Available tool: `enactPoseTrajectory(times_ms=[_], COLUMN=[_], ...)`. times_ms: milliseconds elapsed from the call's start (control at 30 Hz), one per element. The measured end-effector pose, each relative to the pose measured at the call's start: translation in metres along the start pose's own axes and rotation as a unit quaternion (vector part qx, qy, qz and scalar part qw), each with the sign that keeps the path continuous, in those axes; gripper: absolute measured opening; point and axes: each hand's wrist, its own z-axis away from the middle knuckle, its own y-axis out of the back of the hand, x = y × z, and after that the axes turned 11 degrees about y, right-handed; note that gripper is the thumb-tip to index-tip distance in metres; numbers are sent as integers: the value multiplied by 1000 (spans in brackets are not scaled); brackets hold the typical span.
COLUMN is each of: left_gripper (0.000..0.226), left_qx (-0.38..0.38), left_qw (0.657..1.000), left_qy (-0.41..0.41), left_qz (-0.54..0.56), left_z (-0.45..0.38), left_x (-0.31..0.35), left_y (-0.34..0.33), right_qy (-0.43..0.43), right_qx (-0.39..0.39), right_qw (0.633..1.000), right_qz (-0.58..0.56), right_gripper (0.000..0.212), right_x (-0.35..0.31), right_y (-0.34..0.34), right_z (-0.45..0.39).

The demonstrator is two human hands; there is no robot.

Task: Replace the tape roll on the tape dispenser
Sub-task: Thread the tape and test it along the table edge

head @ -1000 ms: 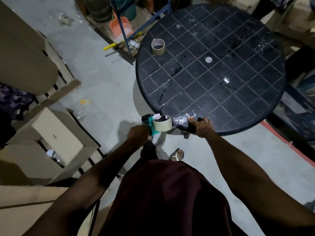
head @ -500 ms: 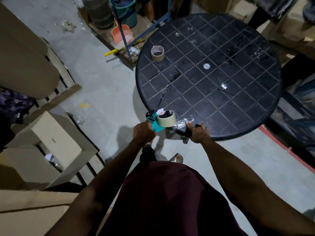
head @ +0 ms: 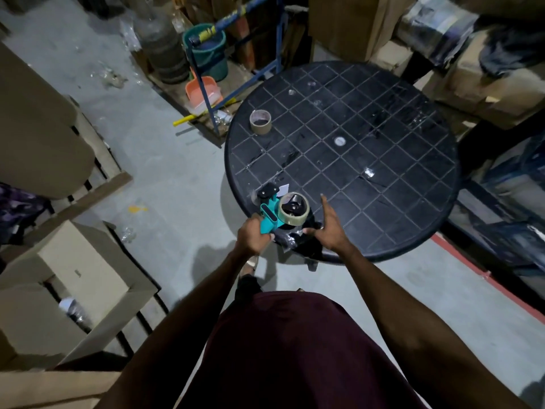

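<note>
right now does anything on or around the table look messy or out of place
Yes. Scraps of clear tape are stuck across the black table, and crumpled plastic hangs at its near edge below the tape dispenser gripped by the left hand. An empty tape core sits alone near the far left rim.

The handle of the dispenser is covered by the left hand. The dark crumpled thing under the roll cannot be made out. The boxes at the left are cut off by the edge. The shelves at the right are too dark to be read.
</note>
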Motion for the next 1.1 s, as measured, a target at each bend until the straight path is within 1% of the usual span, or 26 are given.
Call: enactPoseTrajectory(times_ms=[67,133,300,367,433,600,700,867,1000,1100], left_gripper=[50,50,47,47,46,42,42,43,44,45], left_qx=[3,4,-11,-17,-20,-30,-42,-79,-101,-126], left_qw=[1000,1000,999,998,998,996,995,990,986,981], left_qy=[-8,-17,-47,-51,-47,-74,-90,-113,-130,-147], left_qz=[1,6,18,22,32,34,24,26,11,-13], left_z=[-6,-11,-21,-28,-35,-56,-80,-121,-155,-177], left_x=[16,34,73,84,92,119,131,158,176,188], left_y=[-2,-3,-6,-9,-12,-11,-9,2,13,23], right_qy=[-4,-5,1,0,1,-13,-5,-16,-51,-86], right_qx=[10,28,122,144,152,195,228,277,303,313], right_qw=[999,999,992,990,988,981,974,960,952,946], right_qz=[-34,-41,-25,-2,-1,7,7,24,20,13], right_gripper=[127,125,105,98,96,88,85,73,73,78], right_x=[-7,-11,-15,-17,-23,-32,-33,-45,-50,-51], right_y=[14,25,44,55,65,88,95,104,108,108], right_z=[-8,-14,-32,-36,-39,-56,-70,-100,-131,-150])
